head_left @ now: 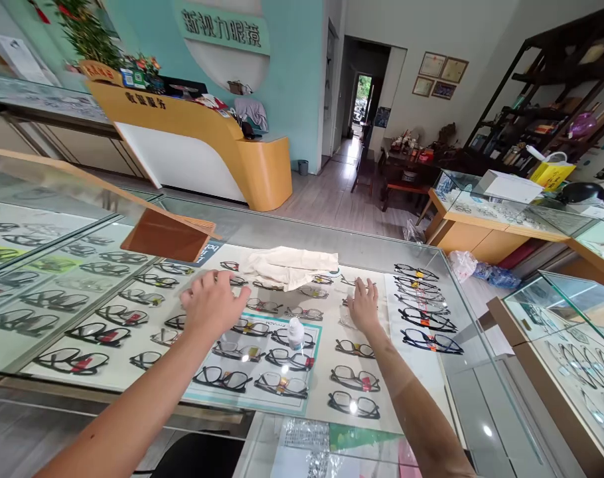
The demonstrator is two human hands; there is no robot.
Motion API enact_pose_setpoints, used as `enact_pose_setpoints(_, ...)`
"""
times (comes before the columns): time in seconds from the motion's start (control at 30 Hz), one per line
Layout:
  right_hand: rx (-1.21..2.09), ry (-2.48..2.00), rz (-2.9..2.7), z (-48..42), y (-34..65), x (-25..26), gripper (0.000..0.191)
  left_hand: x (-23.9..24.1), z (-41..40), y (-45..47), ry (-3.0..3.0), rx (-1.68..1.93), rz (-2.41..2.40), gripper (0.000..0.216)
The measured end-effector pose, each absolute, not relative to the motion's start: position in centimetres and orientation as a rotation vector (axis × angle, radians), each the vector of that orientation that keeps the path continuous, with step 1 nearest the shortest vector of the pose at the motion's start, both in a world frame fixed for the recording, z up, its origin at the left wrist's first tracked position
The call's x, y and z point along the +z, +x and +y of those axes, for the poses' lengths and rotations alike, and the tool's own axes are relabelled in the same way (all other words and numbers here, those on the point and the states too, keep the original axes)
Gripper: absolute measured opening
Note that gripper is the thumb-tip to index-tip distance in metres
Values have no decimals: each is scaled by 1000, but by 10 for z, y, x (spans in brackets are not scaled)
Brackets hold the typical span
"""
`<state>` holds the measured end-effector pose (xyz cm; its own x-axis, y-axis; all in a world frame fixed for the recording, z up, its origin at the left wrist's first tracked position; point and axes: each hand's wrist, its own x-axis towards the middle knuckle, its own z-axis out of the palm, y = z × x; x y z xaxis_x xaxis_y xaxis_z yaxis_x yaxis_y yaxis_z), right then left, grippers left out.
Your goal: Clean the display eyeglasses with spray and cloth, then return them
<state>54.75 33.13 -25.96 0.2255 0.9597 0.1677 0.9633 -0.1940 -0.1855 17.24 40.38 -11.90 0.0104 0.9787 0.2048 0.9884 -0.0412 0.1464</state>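
Note:
A glass display counter (421, 262) holds rows of eyeglass frames (282, 358) under its top. On the glass lies a crumpled white cloth (287, 264) near the far edge. A small clear bottle with a white cap (295, 332) stands on the glass between my arms. My left hand (211, 304) hovers over the glass just left of the cloth, fingers loosely curled, holding nothing. My right hand (363, 305) rests flat on the glass with fingers stretched out, to the right of the cloth.
A brown wedge-shaped stand (165, 236) sits on the counter at the left. More glass cases (571, 332) stand at the right. An orange reception desk (207, 146) is beyond the counter, and dark shelving (545, 99) fills the far right.

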Motion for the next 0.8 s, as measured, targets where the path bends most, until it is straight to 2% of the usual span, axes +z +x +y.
enact_pose_setpoints(0.07,-69,-2170,-1857,314,514,-253,65,-121,403,172,-2193,-414,-2131,51)
enact_pose_setpoints(0.17,36,-2018,-1907,279,454,-248,73,-120,400,172,-2197,-451,-2104,48)
enact_pose_setpoints(0.4,611,-1859,-2122,171,358,-227,91,-115,392,172,-2201,-556,-2095,48)
enact_pose_setpoints(0.47,736,-1806,-2161,140,355,-210,87,-115,391,172,-2205,-566,-2073,49)
enact_pose_setpoints(0.57,923,-1766,-2238,95,365,-170,80,-116,388,173,-2199,-542,-2060,51)
enact_pose_setpoints(0.7,1189,-1621,-2340,45,388,-89,70,-114,384,175,-2241,-512,-2050,53)
enact_pose_setpoints(0.8,1188,-1524,-2337,18,408,-24,62,-113,382,176,-2255,-518,-2036,55)
